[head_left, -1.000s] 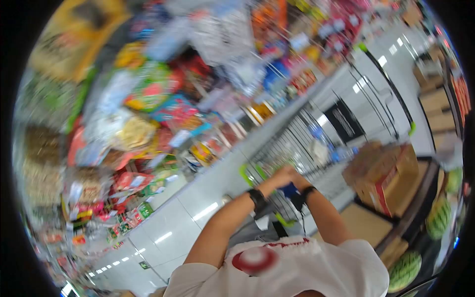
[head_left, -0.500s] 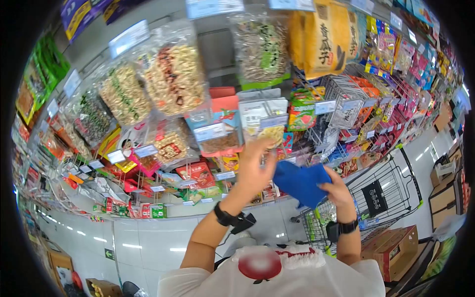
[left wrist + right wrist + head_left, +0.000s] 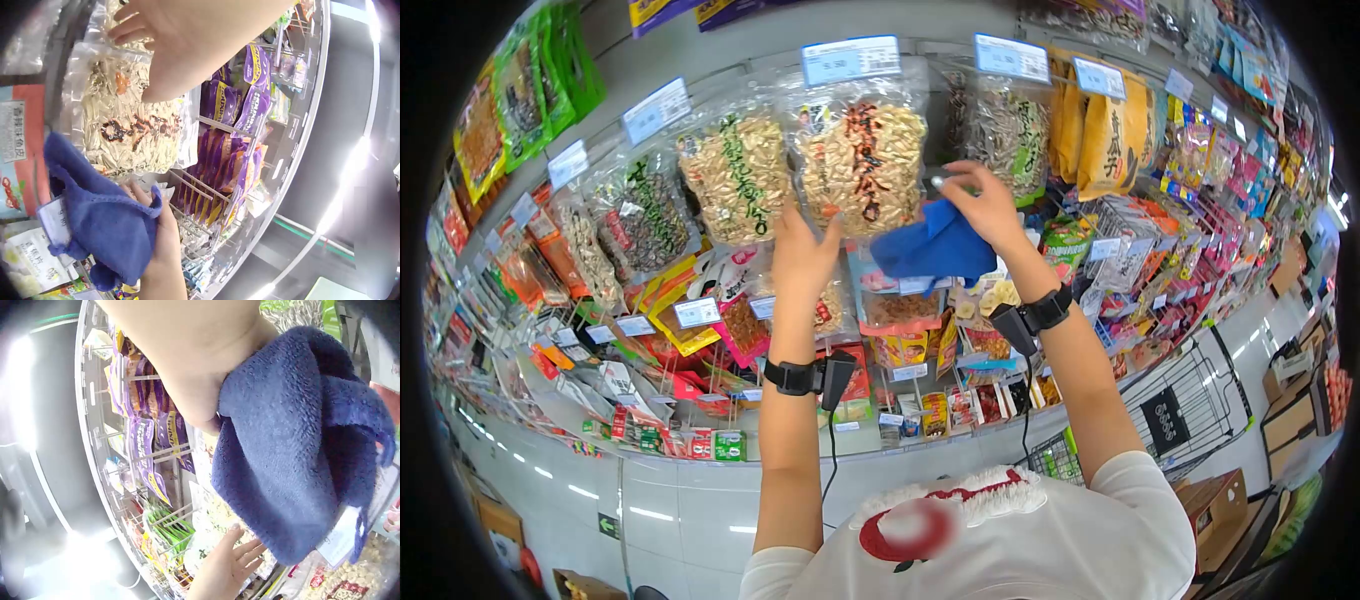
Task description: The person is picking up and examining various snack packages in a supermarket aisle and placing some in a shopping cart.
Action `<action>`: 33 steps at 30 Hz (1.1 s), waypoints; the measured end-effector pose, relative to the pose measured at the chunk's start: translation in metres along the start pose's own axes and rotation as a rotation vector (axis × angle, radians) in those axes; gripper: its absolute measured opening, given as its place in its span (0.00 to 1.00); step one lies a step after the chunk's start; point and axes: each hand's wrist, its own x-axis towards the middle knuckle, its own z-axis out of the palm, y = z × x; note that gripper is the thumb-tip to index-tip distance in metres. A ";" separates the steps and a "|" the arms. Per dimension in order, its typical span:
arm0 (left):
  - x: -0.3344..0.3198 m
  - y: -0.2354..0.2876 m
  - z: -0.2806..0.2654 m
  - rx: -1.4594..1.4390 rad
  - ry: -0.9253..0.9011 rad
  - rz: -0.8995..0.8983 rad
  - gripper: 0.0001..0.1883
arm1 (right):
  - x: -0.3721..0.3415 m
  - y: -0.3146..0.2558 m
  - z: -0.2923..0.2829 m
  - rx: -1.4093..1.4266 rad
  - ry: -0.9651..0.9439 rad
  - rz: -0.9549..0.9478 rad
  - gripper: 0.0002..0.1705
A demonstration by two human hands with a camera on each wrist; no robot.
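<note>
My left hand (image 3: 805, 258) is raised against the lower edge of two hanging seed bags, its fingers fairly straight. One clear bag of pale seeds (image 3: 862, 160) with dark red lettering hangs just right of it; a bag with green lettering (image 3: 733, 175) is on the other side. To the right, my right hand (image 3: 985, 205) pinches a blue cloth (image 3: 930, 248) that droops below the lettered bag. Up close in the left wrist view, the fleecy cloth (image 3: 109, 219) shows an edge loop and small round bobbles. It covers part of the right fingers.
Packed snack racks surround both hands, with price tags (image 3: 850, 60) along the rails and yellow bags (image 3: 1110, 140) to the right. A shopping cart (image 3: 1200, 390) stands at lower right beside a cardboard box (image 3: 1215, 505). Tiled floor (image 3: 670, 520) lies below.
The head view has swung from the cart to the racks. Both hands, together over the cart earlier, have parted and risen to the seed bags. The blue cloth has come up with the right hand.
</note>
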 end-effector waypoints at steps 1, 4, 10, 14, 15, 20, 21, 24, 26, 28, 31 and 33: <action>0.003 -0.004 0.002 -0.026 -0.004 0.005 0.33 | 0.005 0.000 0.007 -0.112 -0.033 -0.016 0.23; 0.007 -0.021 0.024 -0.084 0.046 0.043 0.31 | 0.018 0.018 0.022 0.089 -0.176 0.177 0.23; 0.007 -0.033 0.027 -0.095 0.098 0.052 0.29 | 0.021 -0.004 0.023 0.032 -0.305 0.240 0.14; -0.001 -0.012 -0.005 -0.130 -0.051 -0.088 0.30 | 0.024 -0.012 0.011 0.147 -0.346 0.223 0.12; -0.005 -0.009 -0.010 -0.195 -0.037 -0.096 0.28 | 0.024 -0.013 0.005 0.217 -0.360 0.237 0.12; -0.021 0.018 -0.039 -0.550 -0.082 -0.096 0.18 | 0.019 -0.048 -0.025 0.377 -0.496 0.262 0.07; -0.023 0.022 -0.043 -0.709 -0.130 -0.108 0.19 | 0.018 -0.053 -0.033 0.433 -0.556 0.240 0.06; -0.035 0.042 -0.060 -1.093 -0.260 -0.155 0.22 | 0.003 -0.073 -0.047 0.583 -0.500 0.326 0.06; -0.043 0.063 -0.069 -1.238 -0.298 -0.155 0.24 | -0.008 -0.084 -0.055 0.648 -0.454 0.325 0.07; -0.051 0.078 -0.083 -1.327 -0.367 -0.197 0.29 | -0.021 -0.096 -0.059 0.658 -0.408 0.344 0.07; -0.064 0.090 -0.091 -1.371 -0.366 -0.253 0.29 | -0.047 -0.114 -0.061 0.719 -0.306 0.329 0.08; -0.073 0.092 -0.096 -1.287 -0.424 -0.243 0.30 | -0.056 -0.114 -0.063 0.741 -0.297 0.312 0.10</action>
